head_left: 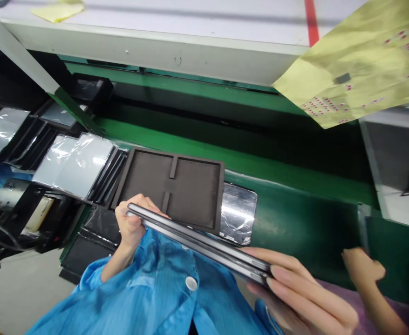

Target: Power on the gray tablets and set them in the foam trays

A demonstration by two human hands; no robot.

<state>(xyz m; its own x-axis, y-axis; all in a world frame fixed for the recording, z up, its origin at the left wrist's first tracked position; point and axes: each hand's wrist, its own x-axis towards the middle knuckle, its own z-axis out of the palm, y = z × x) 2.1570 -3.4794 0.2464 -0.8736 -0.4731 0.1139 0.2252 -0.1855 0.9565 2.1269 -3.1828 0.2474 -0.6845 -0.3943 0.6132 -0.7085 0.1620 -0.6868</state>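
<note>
Two thin flat tablets (201, 242) with silver edges are held edge-on in front of the blue jacket, one against the other. My left hand (132, 221) is closed around their far left end, thumb on the near side. My right hand (305, 284) grips the other end, with its fingers at the corners and edges. The tablets' broad faces are mostly turned out of sight. Just beyond them lies a dark foam tray (221, 186) with two recesses. Beside it a shiny film-wrapped panel (238, 213) rests on the green bench (295, 209).
Film-wrapped panels (85, 160) stand in slanted rows at the left, near a black machine (12, 209). A white shelf (162, 60) crosses above the bench, with a yellow sheet (365, 70) hanging down. At the right is another person's hand (363, 270).
</note>
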